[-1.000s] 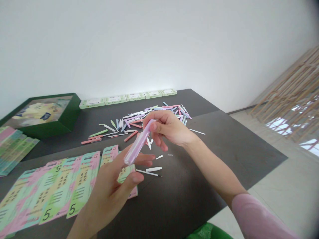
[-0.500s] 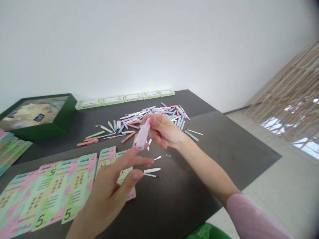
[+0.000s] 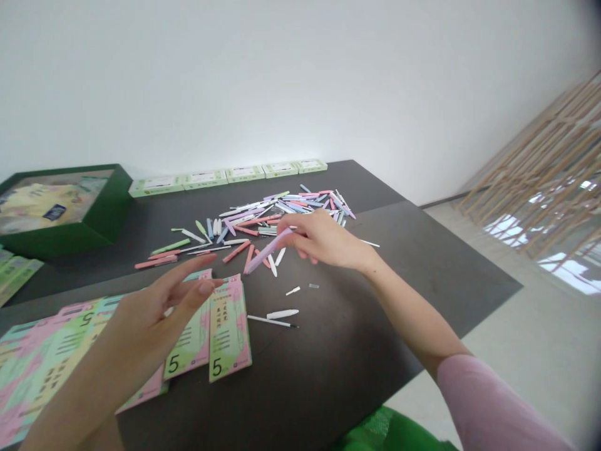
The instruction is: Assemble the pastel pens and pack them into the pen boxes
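Observation:
My right hand (image 3: pixel 323 239) pinches a pale purple pen barrel (image 3: pixel 267 251), its far end tilted down toward the dark table (image 3: pixel 422 263). Just beyond it lies a scatter of pastel pen parts (image 3: pixel 263 219). My left hand (image 3: pixel 154 307) hovers with fingers stretched out and holds nothing, over a row of pink-and-green cards marked 5 (image 3: pixel 225 332). A white cap (image 3: pixel 282 314) and a thin refill (image 3: pixel 270 322) lie on the table between my hands.
A dark green box (image 3: pixel 61 210) with a clear lid stands at the back left. A row of light green packets (image 3: pixel 225 175) runs along the far edge. A wooden lattice (image 3: pixel 544 200) stands on the right. Something green (image 3: pixel 389 432) shows below the table's near edge.
My left hand has let go of the purple barrel and swung left over the cards. My right hand has lowered the barrel toward the table and the pile.

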`<state>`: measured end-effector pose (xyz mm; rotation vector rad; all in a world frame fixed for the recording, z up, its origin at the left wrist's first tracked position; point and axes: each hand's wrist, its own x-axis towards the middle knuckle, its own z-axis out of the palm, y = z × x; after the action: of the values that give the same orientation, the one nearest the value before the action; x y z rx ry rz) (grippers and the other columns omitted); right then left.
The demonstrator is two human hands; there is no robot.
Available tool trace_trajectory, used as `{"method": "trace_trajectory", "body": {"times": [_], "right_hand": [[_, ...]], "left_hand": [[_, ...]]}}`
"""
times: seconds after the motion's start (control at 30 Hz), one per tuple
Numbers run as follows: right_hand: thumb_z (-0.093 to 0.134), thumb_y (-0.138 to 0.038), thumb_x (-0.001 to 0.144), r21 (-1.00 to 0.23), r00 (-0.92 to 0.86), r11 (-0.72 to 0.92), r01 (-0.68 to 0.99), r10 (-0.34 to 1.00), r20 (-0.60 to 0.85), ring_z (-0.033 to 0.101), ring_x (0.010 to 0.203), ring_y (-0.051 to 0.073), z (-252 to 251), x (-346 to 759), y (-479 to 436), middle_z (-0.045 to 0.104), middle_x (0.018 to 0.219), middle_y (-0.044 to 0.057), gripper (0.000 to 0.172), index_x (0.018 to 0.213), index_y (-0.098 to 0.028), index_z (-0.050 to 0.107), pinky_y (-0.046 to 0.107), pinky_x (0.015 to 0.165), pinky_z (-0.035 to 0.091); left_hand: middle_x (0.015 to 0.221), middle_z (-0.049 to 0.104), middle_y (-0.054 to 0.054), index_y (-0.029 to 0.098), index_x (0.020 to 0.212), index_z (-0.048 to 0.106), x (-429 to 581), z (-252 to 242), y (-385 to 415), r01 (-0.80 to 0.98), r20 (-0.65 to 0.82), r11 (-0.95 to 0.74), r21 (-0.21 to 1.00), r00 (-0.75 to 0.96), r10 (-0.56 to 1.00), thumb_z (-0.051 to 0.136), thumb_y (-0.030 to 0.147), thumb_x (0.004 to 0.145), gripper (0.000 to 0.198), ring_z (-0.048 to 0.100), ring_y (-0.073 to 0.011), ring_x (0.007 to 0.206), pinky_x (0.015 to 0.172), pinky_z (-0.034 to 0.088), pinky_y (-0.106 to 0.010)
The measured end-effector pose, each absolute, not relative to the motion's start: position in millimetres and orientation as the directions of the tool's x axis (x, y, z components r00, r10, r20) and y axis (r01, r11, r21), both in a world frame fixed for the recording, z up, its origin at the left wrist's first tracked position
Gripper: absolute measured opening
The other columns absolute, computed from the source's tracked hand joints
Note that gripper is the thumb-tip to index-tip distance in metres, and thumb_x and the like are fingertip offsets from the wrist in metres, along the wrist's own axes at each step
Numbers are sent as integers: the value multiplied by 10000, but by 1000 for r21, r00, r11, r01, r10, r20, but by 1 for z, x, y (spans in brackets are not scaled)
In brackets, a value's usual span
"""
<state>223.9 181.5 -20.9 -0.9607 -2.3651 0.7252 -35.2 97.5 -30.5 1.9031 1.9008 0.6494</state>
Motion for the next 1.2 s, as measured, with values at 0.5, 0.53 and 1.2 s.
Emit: {"method": "trace_trajectory", "body": {"times": [0.5, 0.53, 1.2], "right_hand": [[404, -27, 930, 101, -679, 696, 710, 716, -161, 703, 963, 273, -75, 187, 198, 722, 871, 211, 299, 955, -56, 700, 311, 725, 499], [392, -27, 934, 93, -680, 696, 712, 716, -156, 705, 947, 268, -79, 185, 196, 722, 868, 214, 305, 964, -52, 694, 308, 717, 498], [653, -336, 822, -787, -572, 555, 268, 749, 334, 389, 510, 55, -29, 202, 170, 441, 530, -84, 218, 724, -154, 583, 199, 527, 272]], "left_hand": [[761, 760, 63, 349, 1165, 649, -45, -26, 94, 848, 106, 21, 529, -90, 990, 410, 773, 775, 623, 572, -172, 500, 492, 370, -242], [768, 762, 65, 354, 1158, 655, -46, -27, 95, 853, 109, 15, 522, -84, 990, 414, 769, 774, 614, 572, -168, 492, 482, 367, -240], [835, 775, -14, 263, 1077, 715, 18, -48, 109, 775, 150, -242, 584, 190, 970, 421, 591, 891, 479, 670, -210, 651, 606, 449, -288]]}}
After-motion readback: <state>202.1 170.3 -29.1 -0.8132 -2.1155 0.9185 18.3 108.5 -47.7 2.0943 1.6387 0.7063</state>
